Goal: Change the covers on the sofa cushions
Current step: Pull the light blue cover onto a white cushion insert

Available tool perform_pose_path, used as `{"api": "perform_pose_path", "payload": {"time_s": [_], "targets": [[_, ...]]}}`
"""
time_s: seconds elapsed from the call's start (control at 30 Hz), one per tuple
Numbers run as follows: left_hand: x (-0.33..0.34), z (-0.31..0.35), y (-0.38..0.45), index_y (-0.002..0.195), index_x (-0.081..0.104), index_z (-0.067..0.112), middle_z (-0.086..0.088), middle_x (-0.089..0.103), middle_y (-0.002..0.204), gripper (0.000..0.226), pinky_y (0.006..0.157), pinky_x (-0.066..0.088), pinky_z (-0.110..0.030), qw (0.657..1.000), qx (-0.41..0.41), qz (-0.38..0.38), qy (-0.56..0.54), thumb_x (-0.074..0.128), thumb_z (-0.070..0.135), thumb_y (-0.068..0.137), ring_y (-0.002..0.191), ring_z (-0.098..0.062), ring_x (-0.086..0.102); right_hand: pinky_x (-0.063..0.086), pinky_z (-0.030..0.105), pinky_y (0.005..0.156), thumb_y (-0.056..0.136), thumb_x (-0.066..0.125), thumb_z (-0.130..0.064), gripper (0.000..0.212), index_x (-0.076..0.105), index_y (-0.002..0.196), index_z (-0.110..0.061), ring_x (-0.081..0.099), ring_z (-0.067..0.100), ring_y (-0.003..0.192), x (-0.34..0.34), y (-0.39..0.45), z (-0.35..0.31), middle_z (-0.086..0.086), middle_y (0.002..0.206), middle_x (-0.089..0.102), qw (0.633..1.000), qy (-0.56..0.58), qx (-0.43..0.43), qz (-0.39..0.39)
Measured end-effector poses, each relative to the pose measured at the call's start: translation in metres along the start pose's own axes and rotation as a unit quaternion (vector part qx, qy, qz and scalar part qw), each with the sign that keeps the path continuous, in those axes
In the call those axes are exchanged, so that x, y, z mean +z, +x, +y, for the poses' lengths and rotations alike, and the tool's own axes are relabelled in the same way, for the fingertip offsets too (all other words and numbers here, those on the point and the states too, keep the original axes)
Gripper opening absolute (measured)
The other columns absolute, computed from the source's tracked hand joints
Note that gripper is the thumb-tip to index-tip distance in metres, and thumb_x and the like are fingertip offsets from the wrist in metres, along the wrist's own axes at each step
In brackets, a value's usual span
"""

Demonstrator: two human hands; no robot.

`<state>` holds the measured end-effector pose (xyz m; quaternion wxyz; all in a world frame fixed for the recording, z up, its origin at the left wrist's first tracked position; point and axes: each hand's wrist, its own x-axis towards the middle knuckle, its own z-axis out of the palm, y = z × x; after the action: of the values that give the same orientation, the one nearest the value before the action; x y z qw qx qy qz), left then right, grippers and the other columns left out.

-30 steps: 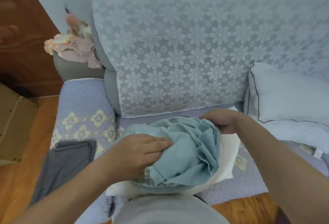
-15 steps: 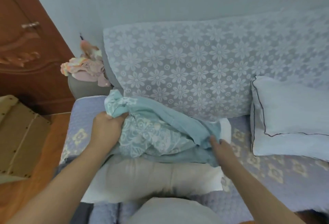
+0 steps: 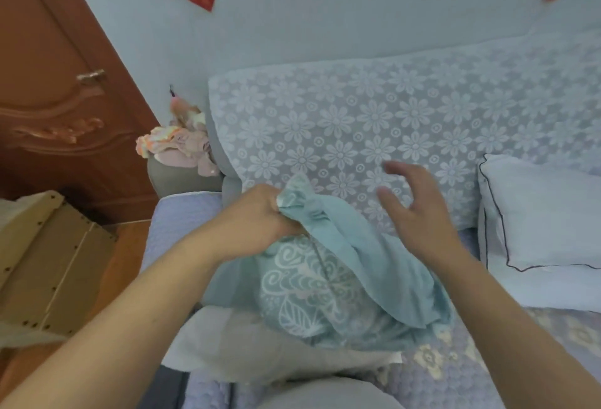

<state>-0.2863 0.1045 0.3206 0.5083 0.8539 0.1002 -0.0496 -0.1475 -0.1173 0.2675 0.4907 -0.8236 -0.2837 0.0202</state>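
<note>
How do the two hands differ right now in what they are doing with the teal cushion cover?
The left hand grips a bunched edge of the teal cushion cover, fingers curled round the fabric; the right hand holds nothing, its fingers spread and relaxed. The left hand touches the cover; the right hand hovers above it, in front of the lace sofa backrest. Both are bare and raised over the same cover.

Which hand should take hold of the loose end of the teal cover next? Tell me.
The right hand. It hovers open, holding nothing, just above the hanging folds of the teal patterned fabric cover. The left hand already grips the cover's bunched upper edge and looks needed there to keep it lifted.
</note>
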Motion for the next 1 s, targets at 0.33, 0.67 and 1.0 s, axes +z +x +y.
{"api": "perform_pose_path", "payload": {"time_s": [0.33,0.67,1.0], "targets": [[0.014,-0.031,-0.015,0.106,0.066,0.03,0.016,0.069,0.102,0.016,0.084,0.051,-0.02,0.976,-0.006,0.21,-0.062,0.073,0.027,0.092,0.096,-0.001,0.064,0.043,0.035,0.063,0.096,0.063,-0.027,0.026,0.059,0.075,-0.012,0.058,0.026,0.067,0.011,0.004,-0.01,0.006,0.071,0.065,0.998,-0.015,0.05,-0.033],[0.086,-0.095,-0.022,0.099,0.071,0.023,0.003,0.073,0.087,0.012,0.076,0.057,-0.031,0.931,-0.136,0.292,-0.17,0.062,0.014,0.098,0.078,-0.014,0.067,0.052,0.046,0.096,0.095,0.062,-0.012,0.02,0.073,0.112,-0.009,0.07,0.031,0.105,-0.008,0.011,-0.007,0.014,0.112,0.073,0.903,0.367,0.221,0.015],[0.109,-0.01,0.025,0.099,0.063,0.003,-0.009,0.073,0.078,0.022,0.056,0.059,-0.03,0.849,-0.18,0.163,-0.47,0.042,-0.001,0.102,0.06,-0.02,0.07,0.055,0.043,0.091,0.094,0.063,-0.009,0.018,0.073,0.108,-0.011,0.071,0.029,0.104,-0.015,0.003,-0.018,0.012,0.11,0.074,0.891,0.386,0.216,0.102]]}}
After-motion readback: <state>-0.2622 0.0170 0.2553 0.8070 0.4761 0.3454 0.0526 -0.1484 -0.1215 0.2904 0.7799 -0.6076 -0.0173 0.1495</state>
